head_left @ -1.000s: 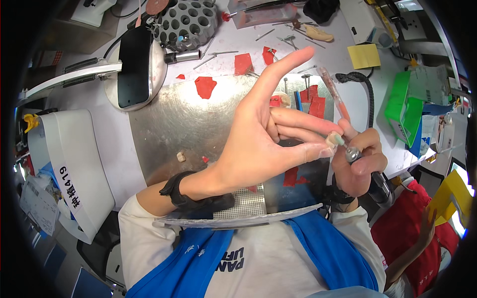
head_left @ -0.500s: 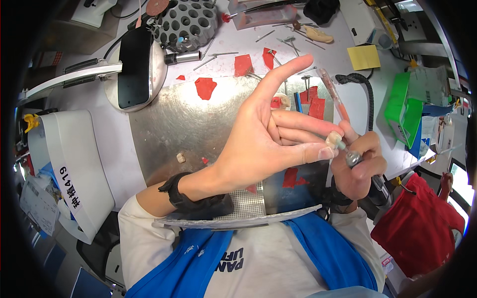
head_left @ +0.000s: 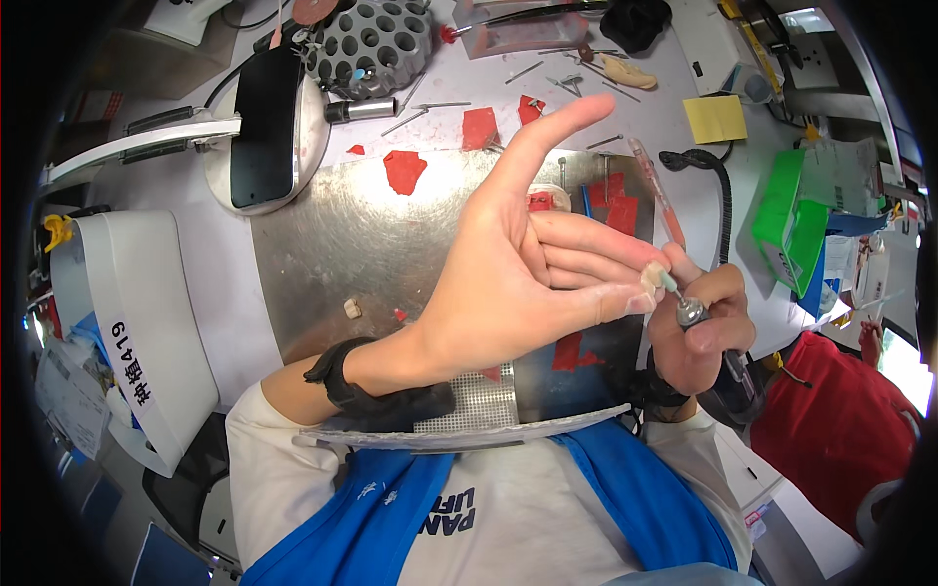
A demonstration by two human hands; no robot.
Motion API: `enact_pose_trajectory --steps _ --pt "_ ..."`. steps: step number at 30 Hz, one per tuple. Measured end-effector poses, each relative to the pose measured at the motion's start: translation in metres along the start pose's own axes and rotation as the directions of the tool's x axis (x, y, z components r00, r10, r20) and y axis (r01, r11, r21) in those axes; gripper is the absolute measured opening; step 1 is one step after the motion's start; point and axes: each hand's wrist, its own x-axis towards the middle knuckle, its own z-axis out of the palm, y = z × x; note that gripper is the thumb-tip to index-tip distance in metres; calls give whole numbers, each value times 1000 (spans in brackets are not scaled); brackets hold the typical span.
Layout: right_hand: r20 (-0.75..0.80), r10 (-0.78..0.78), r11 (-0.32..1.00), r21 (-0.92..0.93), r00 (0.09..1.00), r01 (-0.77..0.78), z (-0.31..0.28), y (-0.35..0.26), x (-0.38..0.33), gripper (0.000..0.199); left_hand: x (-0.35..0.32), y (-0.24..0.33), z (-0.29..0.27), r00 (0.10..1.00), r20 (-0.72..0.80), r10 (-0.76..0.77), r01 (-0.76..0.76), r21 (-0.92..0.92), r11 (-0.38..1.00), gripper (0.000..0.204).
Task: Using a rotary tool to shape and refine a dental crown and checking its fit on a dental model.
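Observation:
Between the thumb and fingertips of my left hand (head_left: pixel 498 269) is a small tooth-coloured dental crown (head_left: pixel 652 276). The index finger of that hand stretches up and away from the others. My right hand (head_left: pixel 708 327) is closed around a dental handpiece (head_left: pixel 692 312) with a metal nose. A pale green grinding tip (head_left: pixel 668 280) on its shank meets the crown or lies right against it; I cannot tell which. Another tooth-coloured piece (head_left: pixel 353 309) lies on the metal plate (head_left: pixel 332 234) to the left of my left forearm.
Red sheet pieces (head_left: pixel 404 172) and loose burs (head_left: pixel 562 174) lie about the plate and table. Farther back stand a grey bur block (head_left: pixel 369 49) and a phone (head_left: pixel 266 127) on a round white base. A green box (head_left: pixel 787 220) is at right, near a person in red (head_left: pixel 831 430).
Both hands keep nearly the same place, with the grinding tip still at the crown. At the right, the person in red has shifted slightly.

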Motion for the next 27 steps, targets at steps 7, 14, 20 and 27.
enact_pose_trajectory --steps 7,14,20,27 --pt "95 -129 985 -107 987 139 -8 8 -4 6 1 -1 -1 982 34 184 -187 203 961 97" --pt "173 -96 995 23 980 93 -13 5 1 6 4 0 -6 898 189 397 -440 392 808 94" --pt "189 -51 997 -42 981 60 -10 2 2 7 6 0 -9 856 263 445 -517 433 738 94" --pt "302 -75 994 -53 950 96 -16 -1 4 12 3 0 -3 853 190 486 -519 408 751 90"
